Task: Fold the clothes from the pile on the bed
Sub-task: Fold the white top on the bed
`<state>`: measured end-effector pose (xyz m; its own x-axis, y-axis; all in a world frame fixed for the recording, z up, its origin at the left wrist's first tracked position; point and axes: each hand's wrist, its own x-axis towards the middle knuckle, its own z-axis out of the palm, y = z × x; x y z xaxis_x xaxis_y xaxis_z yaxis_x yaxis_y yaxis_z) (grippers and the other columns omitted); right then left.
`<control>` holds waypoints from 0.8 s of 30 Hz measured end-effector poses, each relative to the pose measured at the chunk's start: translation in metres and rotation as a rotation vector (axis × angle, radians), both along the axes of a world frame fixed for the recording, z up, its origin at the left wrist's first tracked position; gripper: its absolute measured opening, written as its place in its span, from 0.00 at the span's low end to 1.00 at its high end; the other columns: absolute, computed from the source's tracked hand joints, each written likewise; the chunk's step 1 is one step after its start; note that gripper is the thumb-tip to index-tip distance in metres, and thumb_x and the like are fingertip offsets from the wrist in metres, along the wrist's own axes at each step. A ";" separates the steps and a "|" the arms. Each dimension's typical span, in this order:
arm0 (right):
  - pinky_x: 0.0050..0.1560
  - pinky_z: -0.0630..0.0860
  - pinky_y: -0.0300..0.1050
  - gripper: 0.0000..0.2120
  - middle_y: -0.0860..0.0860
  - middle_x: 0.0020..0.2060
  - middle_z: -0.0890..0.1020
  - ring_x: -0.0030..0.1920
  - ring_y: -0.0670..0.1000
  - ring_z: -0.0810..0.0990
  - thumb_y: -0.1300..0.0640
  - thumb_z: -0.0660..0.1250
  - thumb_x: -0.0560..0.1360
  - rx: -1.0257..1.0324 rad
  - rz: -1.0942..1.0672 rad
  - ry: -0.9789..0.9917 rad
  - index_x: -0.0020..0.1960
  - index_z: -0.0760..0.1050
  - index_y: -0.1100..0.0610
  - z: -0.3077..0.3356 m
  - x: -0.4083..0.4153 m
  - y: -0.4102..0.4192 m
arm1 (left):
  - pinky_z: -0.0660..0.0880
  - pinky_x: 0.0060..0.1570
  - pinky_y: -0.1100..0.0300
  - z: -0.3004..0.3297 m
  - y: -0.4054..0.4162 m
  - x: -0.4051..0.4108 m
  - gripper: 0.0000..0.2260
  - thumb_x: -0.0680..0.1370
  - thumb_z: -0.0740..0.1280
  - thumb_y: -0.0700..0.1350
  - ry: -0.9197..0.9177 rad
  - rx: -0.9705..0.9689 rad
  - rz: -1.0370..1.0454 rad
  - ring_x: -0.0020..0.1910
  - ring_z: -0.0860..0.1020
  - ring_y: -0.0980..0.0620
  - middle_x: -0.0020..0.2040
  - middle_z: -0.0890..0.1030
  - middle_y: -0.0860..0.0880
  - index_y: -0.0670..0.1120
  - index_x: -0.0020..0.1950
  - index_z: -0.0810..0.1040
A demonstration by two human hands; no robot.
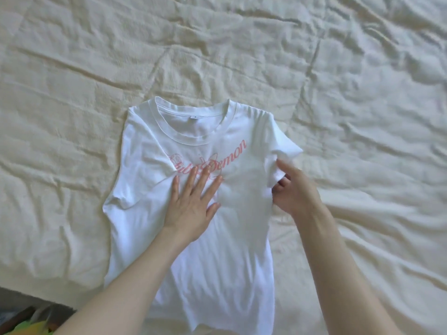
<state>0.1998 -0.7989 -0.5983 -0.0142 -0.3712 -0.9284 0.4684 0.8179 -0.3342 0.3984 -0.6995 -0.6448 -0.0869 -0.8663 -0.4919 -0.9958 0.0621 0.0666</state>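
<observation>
A white T-shirt (193, 250) with pink lettering across the chest lies face up on the bed, collar pointing away from me. Its left sleeve looks tucked under, so that side runs straight. My left hand (193, 201) presses flat on the chest, fingers spread over the lettering. My right hand (294, 189) pinches the right sleeve (285, 151) at its lower hem, thumb on top and fingers curled beneath the fabric. The sleeve is slightly lifted and blurred.
The cream quilted bedspread (362, 93) is wrinkled all around the shirt. The bed's front edge (36, 296) shows at the lower left, with dark floor and something green and yellow (26, 327) below it. No pile of clothes is in view.
</observation>
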 end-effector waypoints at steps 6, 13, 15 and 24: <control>0.35 0.74 0.40 0.03 0.48 0.35 0.80 0.33 0.49 0.78 0.62 0.68 0.73 -0.143 0.003 0.295 0.41 0.77 0.57 0.006 -0.010 0.008 | 0.36 0.70 0.43 -0.003 -0.003 -0.002 0.28 0.80 0.42 0.61 -0.057 0.043 -0.025 0.75 0.34 0.47 0.67 0.21 0.51 0.57 0.66 0.22; 0.46 0.77 0.43 0.11 0.51 0.46 0.80 0.47 0.50 0.81 0.54 0.70 0.74 -0.382 0.328 0.458 0.52 0.71 0.55 0.003 -0.025 0.009 | 0.36 0.71 0.44 0.000 -0.008 -0.002 0.28 0.80 0.42 0.61 -0.065 0.092 -0.036 0.75 0.34 0.47 0.66 0.21 0.52 0.57 0.66 0.23; 0.50 0.79 0.49 0.18 0.55 0.52 0.82 0.52 0.53 0.82 0.57 0.71 0.73 -0.434 0.481 0.337 0.60 0.71 0.58 0.004 -0.034 0.004 | 0.36 0.71 0.44 0.002 -0.010 -0.001 0.27 0.80 0.43 0.61 -0.060 0.115 -0.040 0.75 0.33 0.48 0.67 0.22 0.53 0.58 0.67 0.24; 0.30 0.59 0.41 0.19 0.51 0.28 0.67 0.30 0.49 0.64 0.51 0.67 0.75 -0.448 0.811 0.958 0.32 0.64 0.59 -0.003 -0.045 0.001 | 0.39 0.72 0.44 0.007 -0.016 -0.001 0.28 0.80 0.45 0.61 -0.060 0.180 -0.033 0.75 0.33 0.49 0.74 0.29 0.53 0.59 0.74 0.33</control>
